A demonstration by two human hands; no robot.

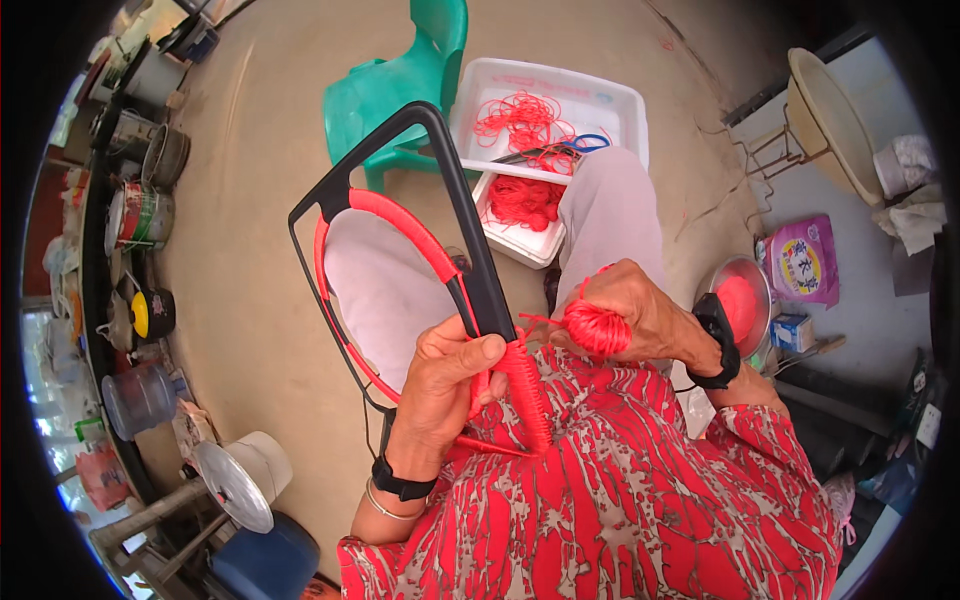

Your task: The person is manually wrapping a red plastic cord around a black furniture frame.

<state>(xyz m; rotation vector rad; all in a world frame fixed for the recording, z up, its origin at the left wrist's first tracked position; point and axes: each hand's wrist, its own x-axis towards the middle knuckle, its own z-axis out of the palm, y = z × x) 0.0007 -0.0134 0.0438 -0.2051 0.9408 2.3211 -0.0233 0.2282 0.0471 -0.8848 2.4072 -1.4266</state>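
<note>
From my end, the tan bare floor [270, 330] takes up most of the view, with the red-and-grey patterned shirt [640, 470] filling the bottom. Ahead stands a green plastic chair [365, 105], its backrest cut off at the upper edge and its legs partly screened. What screens them is the black rigid frame with an oval loop wrapped in red cord [466, 220], held slanting over the left knee; the winding looks smooth along the loop and ridged and tight on the coil near the shirt. I can't make out how its lowest end sits, because it lies against red cloth. Beyond it rests a shallow white foam box [627, 112] with loose red strands, and below that a smaller white tray [535, 248] with a denser red tangle; the right knee covers a corner of both. To my right I have a purple printed bag [800, 260] and a round metal bowl [740, 265] with something red inside that I can't identify. Blue-handled scissors [588, 143] lie across the foam box. The left hand [440, 368] grips the frame at its wrapped corner, hiding that stretch. The right hand [645, 312] is closed around a shiny red cord bundle [598, 328], just beside the frame; its lower fingers are hidden from me.
</note>
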